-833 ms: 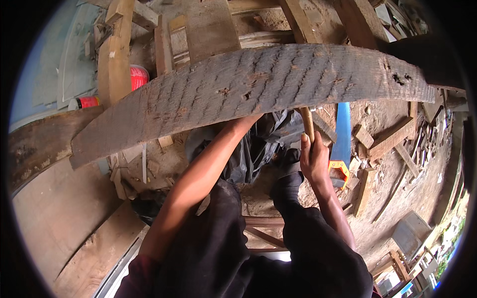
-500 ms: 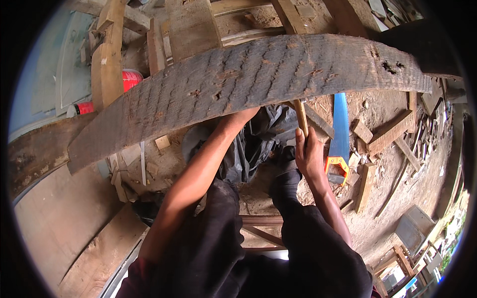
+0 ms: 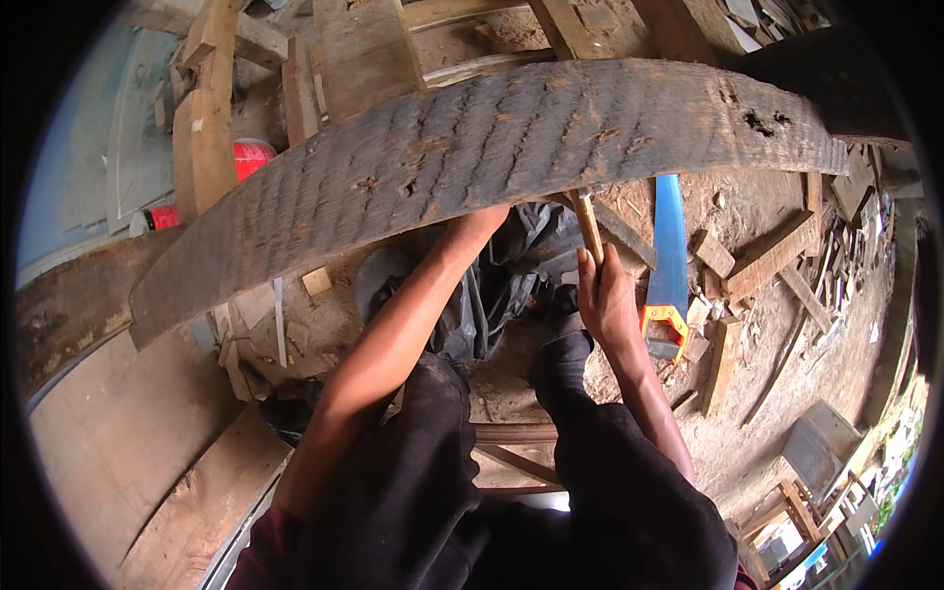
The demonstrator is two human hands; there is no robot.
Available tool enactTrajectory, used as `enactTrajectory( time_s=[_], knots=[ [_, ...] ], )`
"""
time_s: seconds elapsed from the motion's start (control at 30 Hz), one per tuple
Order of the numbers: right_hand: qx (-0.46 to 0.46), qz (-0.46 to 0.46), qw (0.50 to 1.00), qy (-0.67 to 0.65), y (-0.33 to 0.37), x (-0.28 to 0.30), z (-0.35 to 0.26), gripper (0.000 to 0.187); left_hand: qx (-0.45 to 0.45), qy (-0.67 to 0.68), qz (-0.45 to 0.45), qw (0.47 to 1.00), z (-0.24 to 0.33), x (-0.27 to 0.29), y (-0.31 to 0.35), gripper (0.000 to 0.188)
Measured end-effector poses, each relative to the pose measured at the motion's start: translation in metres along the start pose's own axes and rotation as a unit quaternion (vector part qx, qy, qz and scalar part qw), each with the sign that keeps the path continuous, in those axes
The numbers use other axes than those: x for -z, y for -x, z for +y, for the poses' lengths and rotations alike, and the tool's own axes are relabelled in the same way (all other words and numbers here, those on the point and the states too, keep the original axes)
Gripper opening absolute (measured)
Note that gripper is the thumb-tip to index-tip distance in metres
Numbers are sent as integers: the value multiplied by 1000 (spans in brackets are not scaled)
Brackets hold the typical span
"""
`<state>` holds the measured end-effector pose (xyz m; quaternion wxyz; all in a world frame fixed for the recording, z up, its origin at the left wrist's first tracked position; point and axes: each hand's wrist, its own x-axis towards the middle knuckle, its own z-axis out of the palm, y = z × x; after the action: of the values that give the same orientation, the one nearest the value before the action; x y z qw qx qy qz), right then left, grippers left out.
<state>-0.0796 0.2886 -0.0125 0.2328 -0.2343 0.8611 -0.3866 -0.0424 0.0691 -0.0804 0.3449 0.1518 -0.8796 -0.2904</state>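
Observation:
A long, weathered grey-brown plank (image 3: 472, 147) with rough saw marks spans the view in front of me. My left hand (image 3: 489, 218) reaches under its near edge; the fingers are hidden behind the wood, so what they touch cannot be seen. In my right hand (image 3: 608, 290) is the wooden handle of a hammer (image 3: 588, 224), gripped with the thumb along it. Only a bit of metal shows at the handle's top, against the plank's lower edge; the rest of the head is hidden.
A handsaw (image 3: 669, 246) with a blue blade and orange handle stands right of my right hand. Wood offcuts (image 3: 777, 258) litter the dirt floor there. Black plastic sheeting (image 3: 526, 246) lies between my legs. Beyond the plank are timber beams (image 3: 369, 59) and a red container (image 3: 253, 155).
The view has shifted slightly, so everything sits a little further left and up. My right hand still grips the hammer, whose handle tilts slightly more. My left hand stays under the plank.

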Motion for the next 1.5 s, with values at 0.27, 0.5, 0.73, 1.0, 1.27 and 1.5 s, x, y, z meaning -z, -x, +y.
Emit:
enactTrajectory(
  time_s=[0.27,0.5,0.73,1.0,1.27,1.5],
  knots=[
    [-4,-3,1000,7,-1,0,3,25,9,-17,1,1000,-1,-5,2,19],
    [6,1,1000,-1,-1,0,4,25,27,3,-4,1000,-3,-4,5,19],
    [-2,-1,1000,-7,-1,-3,1,26,73,83,12,994,-4,-12,11,20],
    [-39,-9,999,15,-2,-1,0,28,-13,-25,16,999,-5,-13,0,18],
    [-54,-35,998,2,-2,2,-9,32,-59,-87,38,994,-14,-20,6,22],
    [-9,-17,1000,-10,3,5,-34,31,-55,-24,0,998,-11,-11,4,34]
  ],
)
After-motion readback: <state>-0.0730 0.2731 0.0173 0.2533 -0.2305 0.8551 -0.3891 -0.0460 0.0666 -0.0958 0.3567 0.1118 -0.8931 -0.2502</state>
